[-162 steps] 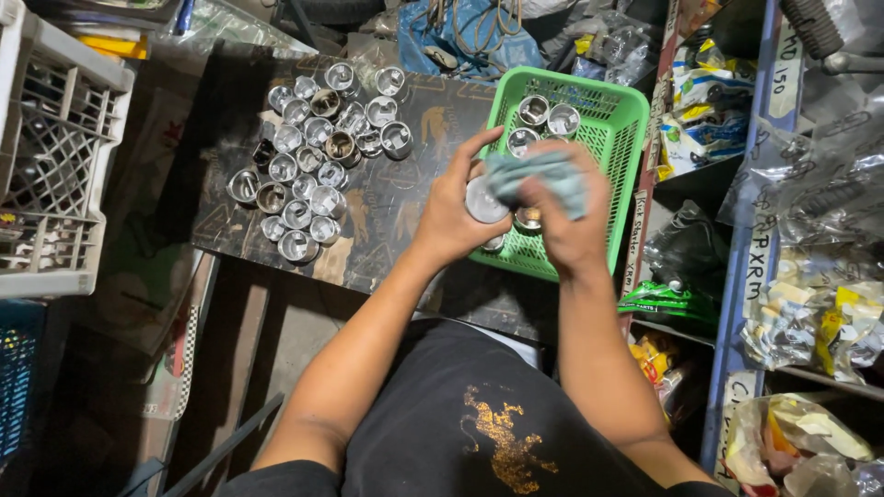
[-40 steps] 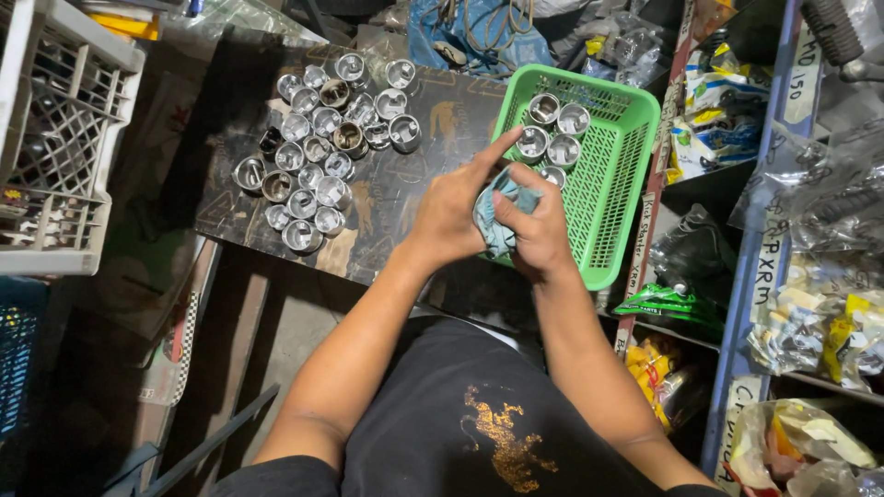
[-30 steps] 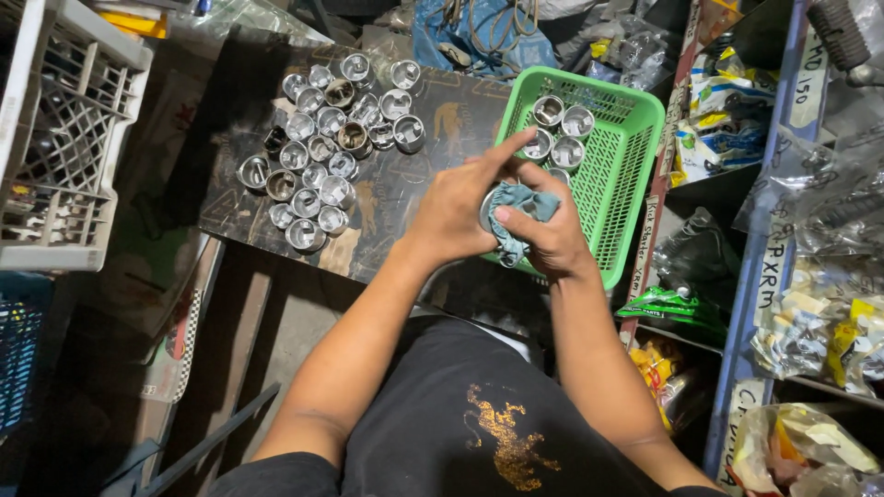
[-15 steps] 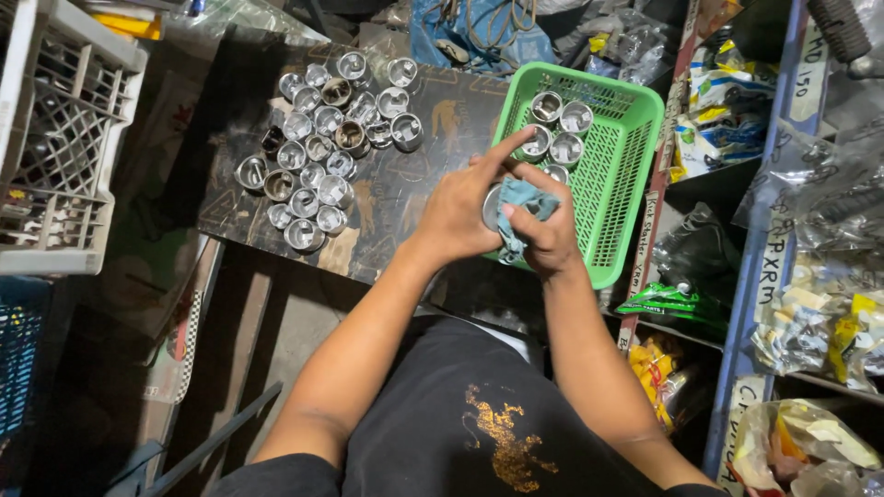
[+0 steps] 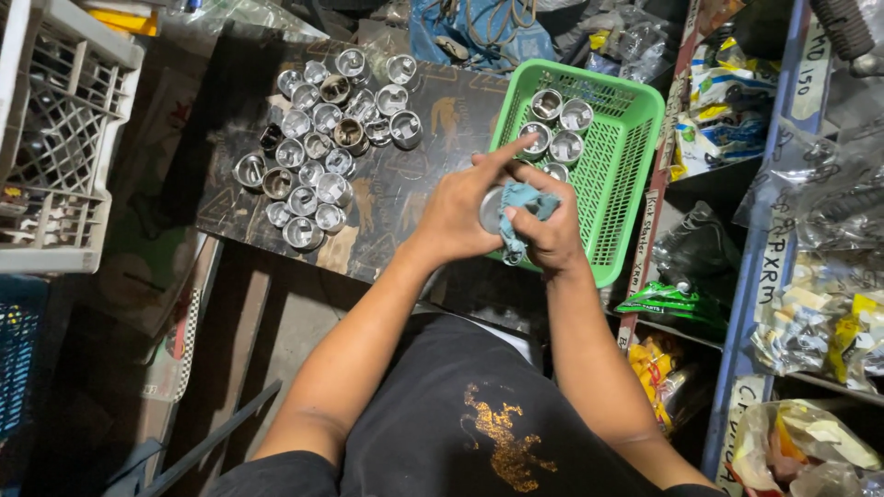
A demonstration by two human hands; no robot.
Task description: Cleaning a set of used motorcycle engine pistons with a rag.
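The left hand's fingers (image 5: 465, 198) are curled round a small metal cup-shaped part (image 5: 491, 210), with the forefinger stretched out straight toward the green plastic basket (image 5: 635, 175). The right hand's fingers (image 5: 543, 216) are pinched shut on a blue-grey cloth (image 5: 517, 204), pressing it against the open end of the part. Since half a second ago the cloth has bunched tighter and slid a little round the part, and the right hand (image 5: 552, 235) has turned slightly over it, so by the look of it the rubbing goes on and this piece is not finished. The part sits between the two sets of fingers, over the near left edge of the basket. Just beyond the fingertips, inside the basket, lie five like parts (image 5: 557, 129). Well off to the left of the left hand (image 5: 456, 216), a larger cluster of the same parts (image 5: 322, 138) stands on the dark board (image 5: 414, 175).
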